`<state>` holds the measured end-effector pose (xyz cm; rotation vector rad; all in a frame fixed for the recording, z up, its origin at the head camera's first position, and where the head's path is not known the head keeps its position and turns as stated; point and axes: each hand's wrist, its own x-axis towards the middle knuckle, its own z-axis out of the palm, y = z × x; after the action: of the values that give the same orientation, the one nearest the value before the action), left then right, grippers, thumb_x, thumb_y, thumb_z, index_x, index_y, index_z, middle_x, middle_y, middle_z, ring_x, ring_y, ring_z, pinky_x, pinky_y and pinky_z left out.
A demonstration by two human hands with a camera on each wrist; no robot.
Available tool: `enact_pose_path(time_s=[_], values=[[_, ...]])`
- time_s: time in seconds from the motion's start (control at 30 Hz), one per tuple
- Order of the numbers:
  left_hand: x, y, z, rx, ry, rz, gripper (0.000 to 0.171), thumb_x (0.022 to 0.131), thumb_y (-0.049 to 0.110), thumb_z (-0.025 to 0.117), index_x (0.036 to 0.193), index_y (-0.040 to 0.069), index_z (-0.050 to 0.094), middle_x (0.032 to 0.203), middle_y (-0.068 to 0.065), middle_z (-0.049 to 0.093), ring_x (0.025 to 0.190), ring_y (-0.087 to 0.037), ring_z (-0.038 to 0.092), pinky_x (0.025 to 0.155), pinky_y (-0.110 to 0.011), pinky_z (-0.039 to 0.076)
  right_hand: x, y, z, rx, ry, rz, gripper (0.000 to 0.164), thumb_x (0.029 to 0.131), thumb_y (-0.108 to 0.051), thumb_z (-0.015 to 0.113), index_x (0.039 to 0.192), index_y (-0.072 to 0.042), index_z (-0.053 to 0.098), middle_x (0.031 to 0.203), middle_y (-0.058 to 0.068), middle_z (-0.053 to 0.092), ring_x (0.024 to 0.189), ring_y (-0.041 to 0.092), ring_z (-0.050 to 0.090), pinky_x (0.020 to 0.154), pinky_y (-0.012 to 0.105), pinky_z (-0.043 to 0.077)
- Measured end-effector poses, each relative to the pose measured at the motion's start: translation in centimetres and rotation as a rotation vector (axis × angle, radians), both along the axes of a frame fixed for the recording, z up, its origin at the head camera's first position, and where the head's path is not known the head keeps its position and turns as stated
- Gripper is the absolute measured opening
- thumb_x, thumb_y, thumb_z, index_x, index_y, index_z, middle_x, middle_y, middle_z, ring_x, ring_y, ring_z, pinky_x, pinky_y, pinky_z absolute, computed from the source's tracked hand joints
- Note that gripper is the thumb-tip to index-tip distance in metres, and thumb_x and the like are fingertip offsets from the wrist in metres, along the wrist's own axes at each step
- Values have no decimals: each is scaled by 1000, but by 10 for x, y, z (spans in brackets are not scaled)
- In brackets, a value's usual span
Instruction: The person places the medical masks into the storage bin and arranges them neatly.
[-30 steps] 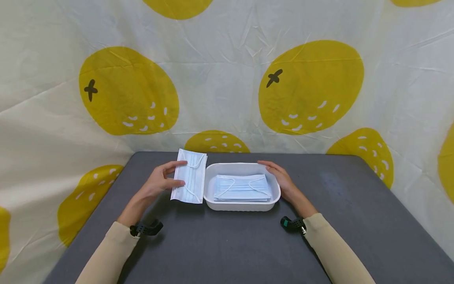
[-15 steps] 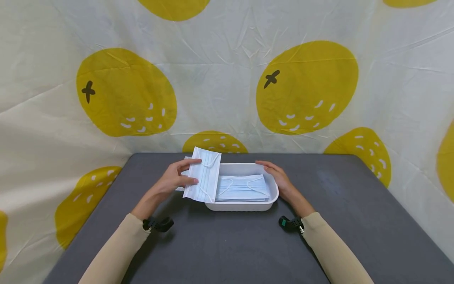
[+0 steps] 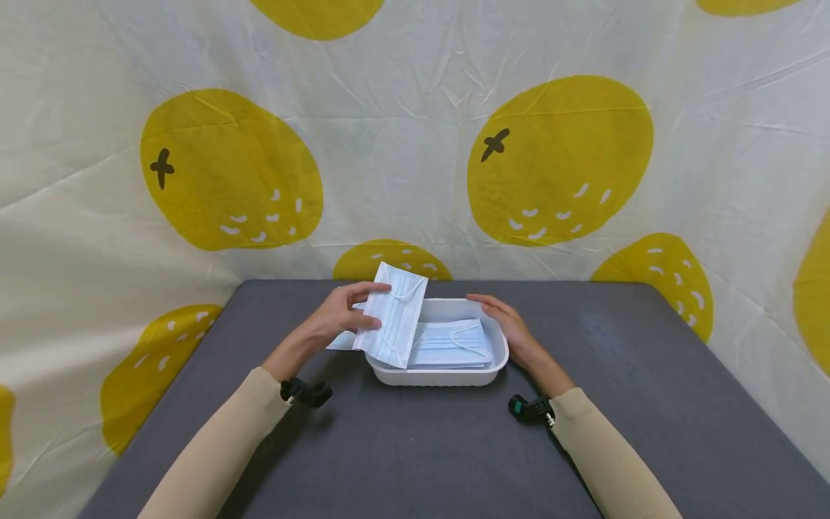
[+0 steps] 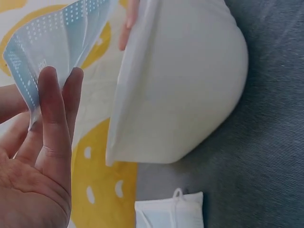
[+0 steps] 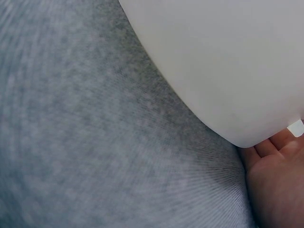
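Observation:
A pale blue pleated face mask [image 3: 397, 310] with white ear loops is pinched at its left edge by my left hand [image 3: 327, 317]. It is tilted over the left part of a white oblong tub [image 3: 441, 378]. Several folded masks [image 3: 454, 346] lie flat in the tub, partly hidden by the raised one. At the tub's right end, my right hand [image 3: 515, 331] holds the rim. The left wrist view shows the thumb and fingers on the lifted mask [image 4: 52, 42]. In the right wrist view, fingers [image 5: 266, 148] reach behind the tub wall.
Another mask [image 3: 341, 342] lies on the dark grey table [image 3: 415, 447] left of the tub, mostly covered by the left hand; the left wrist view shows that mask [image 4: 171, 212] too. A white curtain [image 3: 395, 144] with yellow fruit shapes hangs behind the table.
The left hand has moved right with the pinched mask, from beside the tub to over its left part. A mask on the table has come into sight behind it. The right hand stays.

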<state>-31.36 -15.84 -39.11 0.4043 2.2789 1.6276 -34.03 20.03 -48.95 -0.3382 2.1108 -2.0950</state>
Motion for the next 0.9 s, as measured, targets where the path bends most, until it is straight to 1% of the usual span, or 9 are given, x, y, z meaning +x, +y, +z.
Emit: enact_pose_path(time_s=[0.13,0.27,0.33,0.4,0.53,0.67,0.77,0.83,0.9], values=[[-6,8,6,-24,10,-26,63,84,9,80,141,29,63,147,-5,59,112,-28,60,74,-33,57,0,0,0,-8,2,2,44,111,-19,43,151,-4,51,159,15,47,131,15,55,106,25,46],[-13,14,12,-59,17,-52,62,83,9,80,140,30,64,152,-1,54,121,-31,57,79,-34,56,0,0,-1,-17,4,5,44,111,-20,43,151,-4,51,156,13,50,126,11,57,103,23,48],[-16,16,14,-80,32,-79,63,82,9,80,140,29,65,154,-1,52,122,-30,56,82,-34,57,0,0,-2,-25,6,13,44,111,-20,43,151,-3,50,155,12,51,125,11,58,102,23,49],[-20,19,16,-99,56,-117,63,82,9,81,140,26,65,153,-2,53,120,-31,56,81,-34,57,0,0,-3,-34,7,19,44,111,-20,43,151,-2,50,154,11,52,126,13,58,101,22,49],[-29,22,18,-131,93,-211,62,82,7,81,140,21,65,151,-3,55,118,-29,54,78,-34,58,0,1,-3,-44,11,27,44,111,-19,42,151,-2,50,155,14,50,130,20,56,101,22,49],[-38,25,22,-186,96,-292,61,83,8,82,140,22,66,152,-2,56,123,-24,52,79,-31,55,1,1,-2,-38,15,23,44,111,-20,43,151,-2,50,155,15,51,133,24,55,101,22,49],[-43,31,26,-232,91,-351,60,83,6,81,139,23,66,150,-1,57,121,-20,51,79,-28,51,1,0,-1,-39,11,14,44,111,-20,45,151,-2,50,152,11,54,130,21,57,101,23,50],[-47,35,29,-261,87,-393,60,83,4,79,139,23,67,145,-1,61,113,-20,52,75,-27,48,1,0,0,-40,6,13,44,111,-20,44,151,-3,51,150,8,56,127,16,59,102,23,50],[-50,40,33,-280,80,-432,61,83,1,78,138,23,67,140,0,63,109,-18,52,73,-25,46,0,-1,0,-39,-2,10,44,111,-20,44,151,-3,51,150,7,56,124,10,60,102,22,49]])
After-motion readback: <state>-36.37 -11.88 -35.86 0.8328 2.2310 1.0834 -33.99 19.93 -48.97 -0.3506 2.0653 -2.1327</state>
